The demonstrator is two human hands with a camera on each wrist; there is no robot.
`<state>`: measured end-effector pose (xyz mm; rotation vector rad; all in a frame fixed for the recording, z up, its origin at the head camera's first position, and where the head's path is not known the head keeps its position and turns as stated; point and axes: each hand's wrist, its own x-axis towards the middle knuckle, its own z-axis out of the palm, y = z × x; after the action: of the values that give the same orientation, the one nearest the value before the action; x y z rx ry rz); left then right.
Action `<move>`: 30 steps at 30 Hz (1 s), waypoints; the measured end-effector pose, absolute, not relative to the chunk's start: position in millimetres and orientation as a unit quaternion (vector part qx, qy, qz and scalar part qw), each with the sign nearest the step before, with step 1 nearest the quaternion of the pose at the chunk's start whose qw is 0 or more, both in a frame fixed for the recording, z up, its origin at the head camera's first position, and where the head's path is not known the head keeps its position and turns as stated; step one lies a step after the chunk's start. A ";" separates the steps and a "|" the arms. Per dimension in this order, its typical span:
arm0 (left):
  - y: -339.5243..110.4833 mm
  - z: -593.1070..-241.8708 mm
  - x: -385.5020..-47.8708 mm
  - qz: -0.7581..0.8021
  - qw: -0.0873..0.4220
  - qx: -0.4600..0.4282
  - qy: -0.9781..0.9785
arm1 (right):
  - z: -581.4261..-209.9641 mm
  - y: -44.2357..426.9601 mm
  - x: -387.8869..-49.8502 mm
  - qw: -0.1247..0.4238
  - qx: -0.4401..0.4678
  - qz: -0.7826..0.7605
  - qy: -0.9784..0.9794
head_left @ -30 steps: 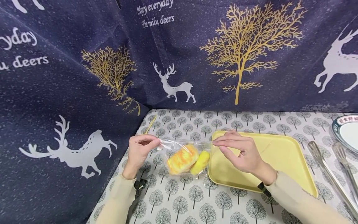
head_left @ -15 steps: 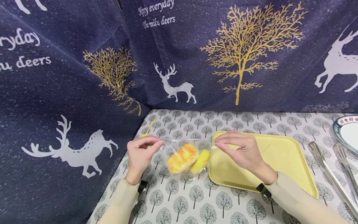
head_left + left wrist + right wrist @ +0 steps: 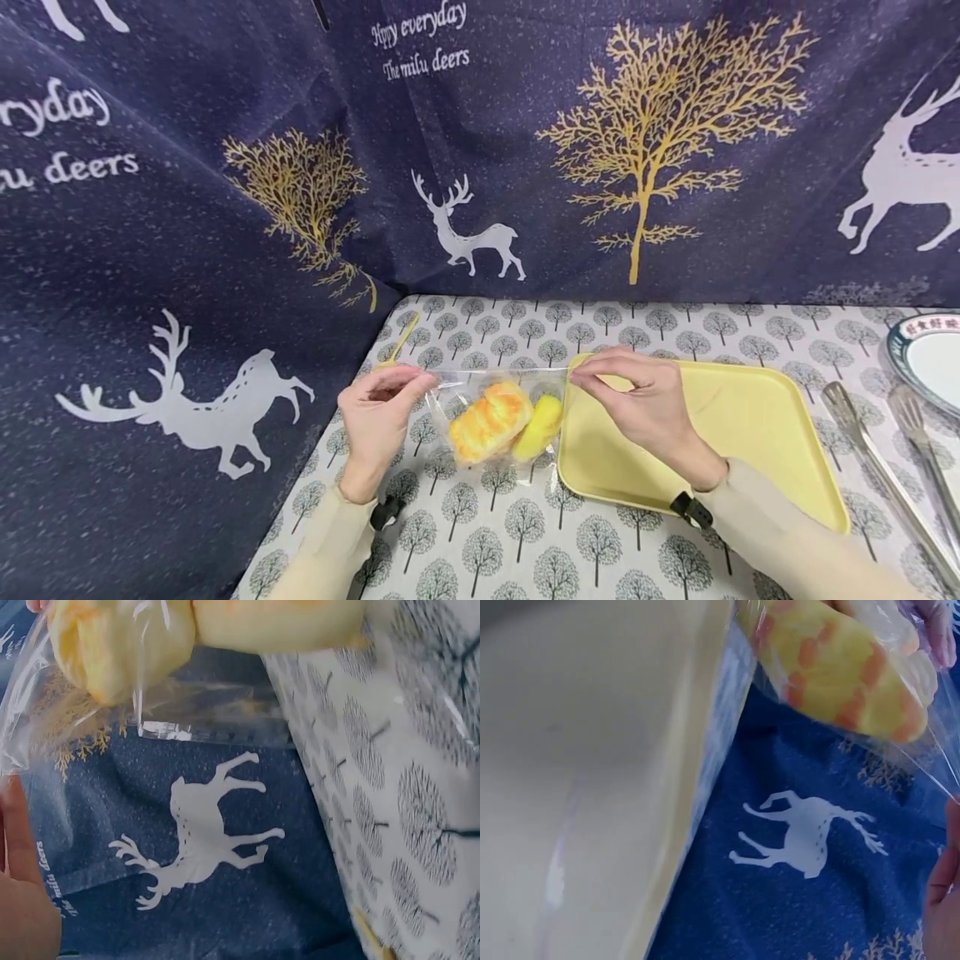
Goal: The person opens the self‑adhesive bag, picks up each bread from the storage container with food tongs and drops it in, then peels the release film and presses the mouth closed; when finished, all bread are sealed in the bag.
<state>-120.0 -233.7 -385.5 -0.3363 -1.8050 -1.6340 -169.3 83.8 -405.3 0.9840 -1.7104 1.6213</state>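
Observation:
A clear plastic bag hangs stretched between both hands in the head view. Inside it are a golden-orange bread roll and a slimmer yellow piece of bread, which shows orange stripes in the right wrist view. My left hand pinches the bag's upper left corner between thumb and fingers. At the upper right corner, my right hand pinches the bag's edge, above the left side of the yellow tray. Seen from the left wrist, the bag's bottom seam hangs free below the bread.
The yellow tray lies under the right forearm. Right of it are a slotted metal utensil and a metal fork, with a green-rimmed plate behind. A thin yellow utensil lies beyond the left hand. Dark curtains border the table.
Both hands keep their pinch on the bag. The left hand shifts slightly, and the bag's top edge rises a little and is now pulled straighter. The bread inside stays nearly in place.

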 end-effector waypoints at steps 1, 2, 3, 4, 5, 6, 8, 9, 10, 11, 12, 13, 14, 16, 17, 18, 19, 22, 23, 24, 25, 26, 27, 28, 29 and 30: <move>-233.4 -386.2 -120.2 -0.632 0.333 -0.125 -0.688 | -404.9 82.6 -168.5 0.282 0.356 0.608 -0.651; -233.4 -386.8 -120.4 -0.636 0.330 -0.120 -0.687 | -404.6 81.6 -167.8 0.270 0.346 0.611 -0.659; -233.5 -387.5 -120.6 -0.638 0.327 -0.115 -0.688 | -404.3 80.7 -167.2 0.256 0.335 0.614 -0.667; -233.6 -388.0 -120.7 -0.643 0.318 -0.115 -0.687 | -404.2 79.8 -166.5 0.241 0.325 0.617 -0.675; -233.8 -388.5 -120.9 -0.647 0.308 -0.114 -0.688 | -404.2 79.2 -165.9 0.224 0.317 0.619 -0.683; -234.1 -388.7 -121.2 -0.649 0.296 -0.112 -0.692 | -404.3 78.7 -165.6 0.211 0.309 0.619 -0.691; -234.7 -388.5 -121.9 -0.655 0.262 -0.110 -0.700 | -404.3 78.0 -165.1 0.181 0.303 0.620 -0.701; -234.8 -388.4 -122.5 -0.658 0.239 -0.110 -0.706 | -404.1 77.6 -164.9 0.173 0.301 0.615 -0.708; -234.4 -388.0 -122.8 -0.659 0.212 -0.112 -0.713 | -403.9 77.5 -164.8 0.163 0.300 0.612 -0.713; -233.9 -387.7 -123.3 -0.657 0.185 -0.113 -0.722 | -403.7 77.5 -164.9 0.154 0.300 0.608 -0.719; -233.4 -387.5 -123.8 -0.651 0.161 -0.114 -0.732 | -403.3 77.6 -165.1 0.145 0.299 0.605 -0.724; -232.9 -387.5 -123.9 -0.642 0.144 -0.117 -0.744 | -403.0 77.8 -165.3 0.134 0.299 0.600 -0.730; -232.2 -387.6 -123.9 -0.633 0.130 -0.119 -0.754 | -402.7 78.2 -165.7 0.120 0.296 0.594 -0.739; -231.5 -388.3 -123.8 -0.611 0.125 -0.123 -0.772 | -402.1 78.9 -166.6 0.091 0.292 0.579 -0.756; -231.5 -388.8 -123.7 -0.607 0.128 -0.128 -0.774 | -401.8 79.3 -167.0 0.076 0.291 0.568 -0.766; -231.6 -389.4 -123.4 -0.606 0.132 -0.136 -0.773 | -401.6 79.5 -167.6 0.064 0.290 0.557 -0.775; -231.7 -390.1 -123.2 -0.607 0.136 -0.144 -0.770 | -401.5 79.3 -168.2 0.057 0.290 0.546 -0.784; -231.2 -392.6 -122.7 -0.621 0.149 -0.152 -0.754 | -400.7 78.5 -169.0 0.056 0.289 0.537 -0.791; -230.8 -393.6 -122.6 -0.627 0.154 -0.152 -0.749 | -400.5 78.3 -169.1 0.058 0.285 0.540 -0.789; -230.1 -394.5 -122.4 -0.630 0.163 -0.147 -0.745 | -400.0 78.3 -169.1 0.060 0.281 0.547 -0.787; -229.4 -395.4 -122.3 -0.638 0.169 -0.141 -0.738 | -399.7 78.8 -168.9 0.060 0.276 0.552 -0.785; -228.6 -396.0 -122.1 -0.645 0.174 -0.136 -0.732 | -399.3 79.6 -168.6 0.054 0.271 0.558 -0.782; -227.8 -396.3 -121.9 -0.648 0.178 -0.133 -0.728 | -399.0 80.8 -168.3 0.045 0.266 0.564 -0.780; -227.3 -396.5 -121.8 -0.650 0.181 -0.131 -0.727 | -399.1 82.2 -168.2 0.036 0.263 0.567 -0.780; -227.2 -396.5 -121.8 -0.651 0.182 -0.128 -0.726 | -399.0 83.9 -167.9 0.024 0.261 0.567 -0.781; -227.1 -396.3 -121.7 -0.652 0.181 -0.122 -0.726 | -399.0 85.6 -167.5 0.011 0.262 0.568 -0.780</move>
<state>-121.7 -227.1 -396.3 -0.3437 -2.0500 -1.8412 -167.5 85.6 -399.0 0.8162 -2.4330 1.7728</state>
